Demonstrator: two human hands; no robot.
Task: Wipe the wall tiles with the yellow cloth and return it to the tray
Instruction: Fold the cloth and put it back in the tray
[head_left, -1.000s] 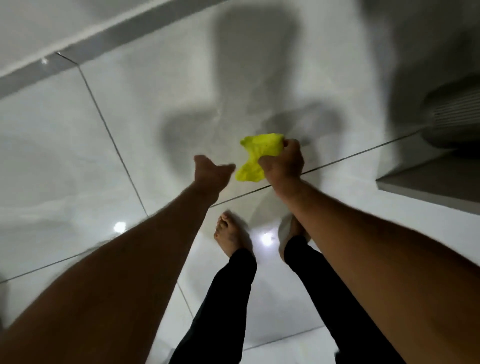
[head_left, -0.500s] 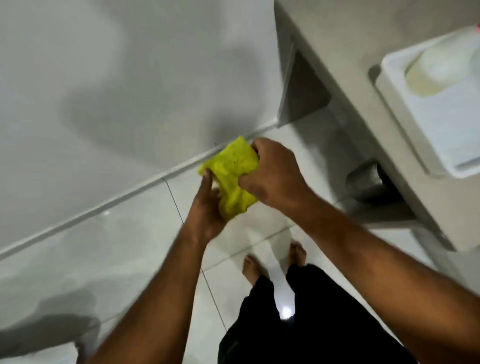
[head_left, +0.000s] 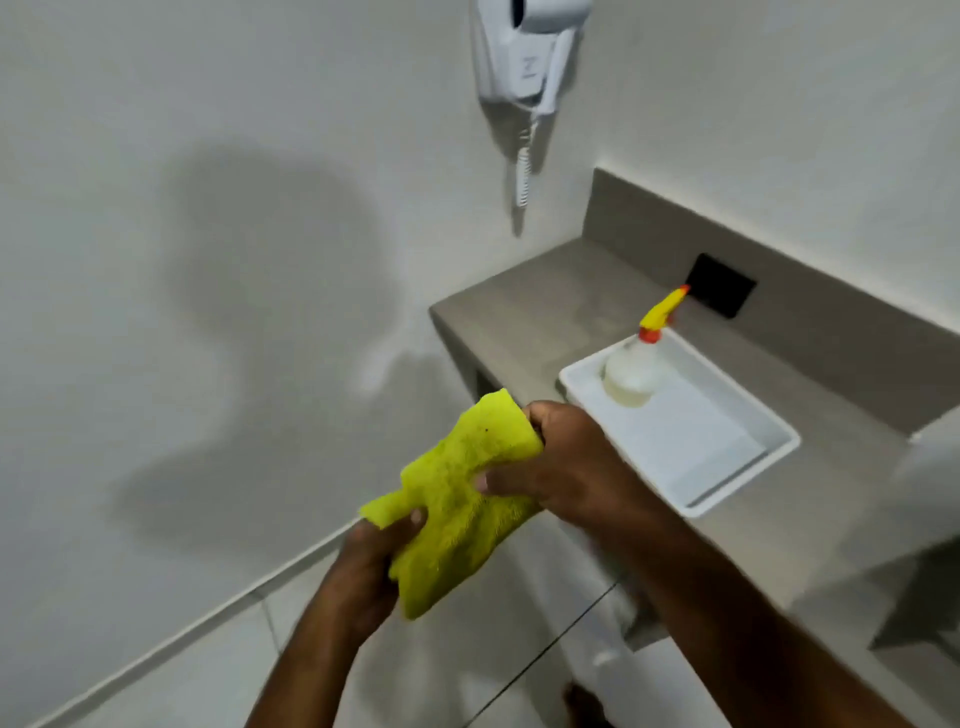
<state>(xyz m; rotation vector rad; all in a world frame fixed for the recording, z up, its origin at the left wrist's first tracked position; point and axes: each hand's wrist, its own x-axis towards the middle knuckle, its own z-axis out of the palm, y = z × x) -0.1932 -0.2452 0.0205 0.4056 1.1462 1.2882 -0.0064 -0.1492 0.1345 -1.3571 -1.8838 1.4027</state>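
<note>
Cloth: yellow cloth (head_left: 457, 499) off the wall – pinched by left hand (head_left: 363, 566), gripped by right hand (head_left: 561, 467).
Left: laying it in the tray (head_left: 748, 467), near right.

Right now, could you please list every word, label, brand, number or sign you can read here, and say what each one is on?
No text can be read in this view.
Wall-mounted hair dryer: a small grey mark on its front, too blurred to read.
Spray bottle in the white tray: no label visible.
Yellow cloth, black wall plate and grey counter: no writing visible.
</note>
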